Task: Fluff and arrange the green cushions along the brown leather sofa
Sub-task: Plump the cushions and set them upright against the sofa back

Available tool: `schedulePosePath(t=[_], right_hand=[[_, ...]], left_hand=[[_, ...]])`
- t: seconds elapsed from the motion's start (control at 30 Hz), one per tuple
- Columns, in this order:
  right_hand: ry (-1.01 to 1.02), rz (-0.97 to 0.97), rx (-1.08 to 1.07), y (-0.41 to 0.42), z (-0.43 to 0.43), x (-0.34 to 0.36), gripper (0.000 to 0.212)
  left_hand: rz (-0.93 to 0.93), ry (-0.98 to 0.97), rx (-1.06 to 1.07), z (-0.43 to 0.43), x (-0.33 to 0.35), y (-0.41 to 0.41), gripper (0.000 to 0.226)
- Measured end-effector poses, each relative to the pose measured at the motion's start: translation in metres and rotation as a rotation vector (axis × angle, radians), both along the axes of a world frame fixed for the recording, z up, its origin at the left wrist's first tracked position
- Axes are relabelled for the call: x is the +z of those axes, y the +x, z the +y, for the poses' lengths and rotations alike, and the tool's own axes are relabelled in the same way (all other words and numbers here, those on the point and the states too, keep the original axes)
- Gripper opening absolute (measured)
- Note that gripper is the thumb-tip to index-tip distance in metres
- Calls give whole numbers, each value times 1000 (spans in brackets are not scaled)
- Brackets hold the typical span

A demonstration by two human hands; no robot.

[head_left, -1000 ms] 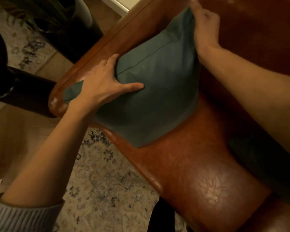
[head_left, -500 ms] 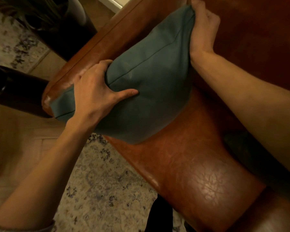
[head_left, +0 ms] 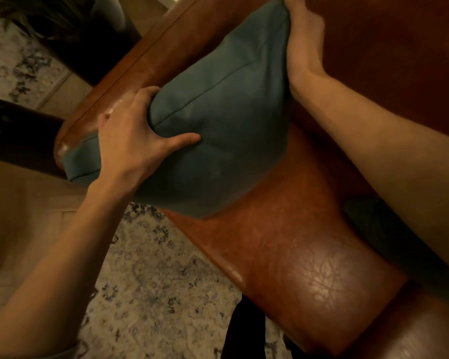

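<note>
A green cushion (head_left: 226, 120) leans against the armrest at the end of the brown leather sofa (head_left: 303, 260). My left hand (head_left: 132, 143) squeezes its near left edge, fingers curled over the top seam and thumb pressed into the front face. My right hand (head_left: 303, 45) grips the far upper corner against the sofa back. The cushion bulges between both hands. A second green cushion (head_left: 389, 237) lies on the seat to the right, mostly hidden under my right forearm.
The sofa armrest (head_left: 151, 73) runs diagonally behind the cushion. A patterned rug (head_left: 153, 286) covers the floor in front. A dark pot with a plant (head_left: 88, 35) stands beyond the armrest, and a dark round object (head_left: 18, 133) sits at the left.
Both hands have pushed inward on the cushion, making it puffier. My left hand went from lying flat on the face to gripping the edge with curled fingers.
</note>
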State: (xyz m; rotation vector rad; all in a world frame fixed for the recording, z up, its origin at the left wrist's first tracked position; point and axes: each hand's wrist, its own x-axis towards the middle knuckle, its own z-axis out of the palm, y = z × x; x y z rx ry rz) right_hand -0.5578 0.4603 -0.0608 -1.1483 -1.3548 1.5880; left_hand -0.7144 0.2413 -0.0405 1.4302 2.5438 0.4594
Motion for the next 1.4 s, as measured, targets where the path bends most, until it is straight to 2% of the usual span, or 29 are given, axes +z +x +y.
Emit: schedulePosePath(t=[0.13,0.23,0.33,0.37,0.43,0.57,0.63,0.73,0.8,1.03,1.13,1.3,1.4], right_hand=[[-101,14,74,8,3,-8,41],[-200,-34,177,18,-5,-34,56],[-167,-104,182,22,-8,-50,54],[-122,-116,172,20,-5,-51,55],[89,-167,106,17,0,-47,56],[758,-184,86,6,6,-9,38],[1036,-329,264,-12,4,12,47],[1307,-732,699,-40,-1,17,60],[1375,-865,815,-43,0,7,66],[1370,-912,761,-53,21,8,68],[1470,-972,754,-55,30,12,72],[1540,-970,744,-55,30,9,70],[1523,-931,740,-54,30,7,68]], left_hand=[[4,-116,11,4,0,-12,99],[-17,-182,4,10,7,-13,107],[-9,-161,-53,23,10,-6,112],[-27,-148,-57,29,10,-3,113],[-72,-125,-41,39,8,1,112],[-70,-57,-22,37,2,2,106],[-66,-34,-24,33,1,0,104],[-44,-15,-15,34,-1,-3,104],[-36,-1,2,36,-2,-3,101],[-41,43,59,38,-8,-6,91],[-66,72,79,36,-9,-6,87],[-71,50,64,32,-6,-6,89],[-62,92,93,18,-3,-12,81]])
